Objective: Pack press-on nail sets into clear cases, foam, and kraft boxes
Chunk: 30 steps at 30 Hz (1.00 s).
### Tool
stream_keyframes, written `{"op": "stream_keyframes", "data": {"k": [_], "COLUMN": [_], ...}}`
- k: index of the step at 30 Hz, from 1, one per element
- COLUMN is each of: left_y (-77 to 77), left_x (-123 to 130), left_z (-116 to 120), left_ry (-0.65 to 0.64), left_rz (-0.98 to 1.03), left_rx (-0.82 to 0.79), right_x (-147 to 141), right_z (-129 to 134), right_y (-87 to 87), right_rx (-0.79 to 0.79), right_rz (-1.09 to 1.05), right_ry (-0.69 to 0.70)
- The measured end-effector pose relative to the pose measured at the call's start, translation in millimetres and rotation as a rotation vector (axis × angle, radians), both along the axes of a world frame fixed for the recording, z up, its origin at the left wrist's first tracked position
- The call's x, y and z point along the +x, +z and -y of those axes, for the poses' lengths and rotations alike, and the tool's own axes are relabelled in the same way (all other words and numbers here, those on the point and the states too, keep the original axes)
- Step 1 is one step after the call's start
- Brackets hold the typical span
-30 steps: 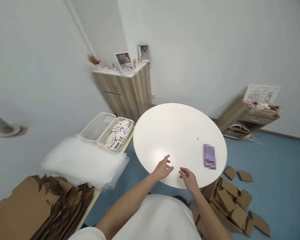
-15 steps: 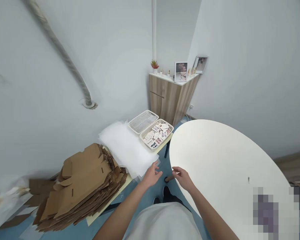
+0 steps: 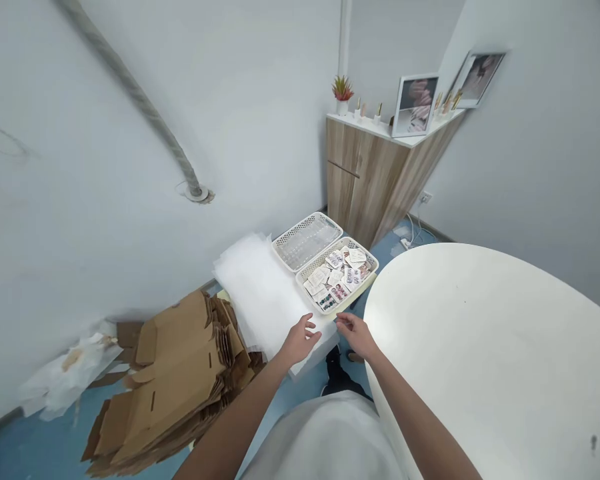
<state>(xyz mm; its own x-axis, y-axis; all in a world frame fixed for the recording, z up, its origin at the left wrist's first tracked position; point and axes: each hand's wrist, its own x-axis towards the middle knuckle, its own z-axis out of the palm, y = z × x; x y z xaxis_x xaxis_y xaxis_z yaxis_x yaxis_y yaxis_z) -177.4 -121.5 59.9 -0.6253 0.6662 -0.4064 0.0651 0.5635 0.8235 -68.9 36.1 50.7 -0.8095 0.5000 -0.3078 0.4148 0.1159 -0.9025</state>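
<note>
My left hand [image 3: 300,339] is open over the near edge of the white foam sheets [image 3: 255,293], with its fingers apart and nothing in them. Close to its right, my right hand [image 3: 356,335] is open too and holds nothing, between the sheets and the round table. Just beyond both hands is a white basket [image 3: 300,280] filled with small printed cards [image 3: 335,275]. Behind it to the left stands a second white basket [image 3: 276,248], holding clear plastic pieces [image 3: 310,241].
A stack of flattened brown cardboard boxes [image 3: 175,380] lies at the left, with white plastic bags [image 3: 70,367] beyond it. The white round table [image 3: 480,333] fills the right. A wooden corner cabinet [image 3: 370,173] with frames and a plant stands at the back.
The view has moved closer to the baskets and cabinet. Both hands have come nearer the card basket, still open. More of the round table's surface lies to the right.
</note>
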Motion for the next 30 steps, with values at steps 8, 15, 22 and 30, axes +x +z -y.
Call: {"op": "stream_keyframes", "data": {"k": [8,15,22,30], "left_y": [-13.5,-39.1,-57.8,-54.9], "left_x": [-61,-97,-109,-105], "left_z": [-64,-108,-124,-121], "left_ry": [0.003,0.348,0.653,0.644], "left_rz": [0.006,0.376,0.606,0.632], "left_rx": [-0.140,-0.091,-0.027,0.125], "right_x": [-69,-131,-149,-145], "right_z": [-53,-61,-49,-43], "right_y": [-12.4,-40.1,-63.3,-55.3], "right_rx": [0.045,0.160,0.214,0.215], "right_rz": [0.067,0.122,0.239,0.276], "right_ry": [0.018,0.182,0.310,0.245]}}
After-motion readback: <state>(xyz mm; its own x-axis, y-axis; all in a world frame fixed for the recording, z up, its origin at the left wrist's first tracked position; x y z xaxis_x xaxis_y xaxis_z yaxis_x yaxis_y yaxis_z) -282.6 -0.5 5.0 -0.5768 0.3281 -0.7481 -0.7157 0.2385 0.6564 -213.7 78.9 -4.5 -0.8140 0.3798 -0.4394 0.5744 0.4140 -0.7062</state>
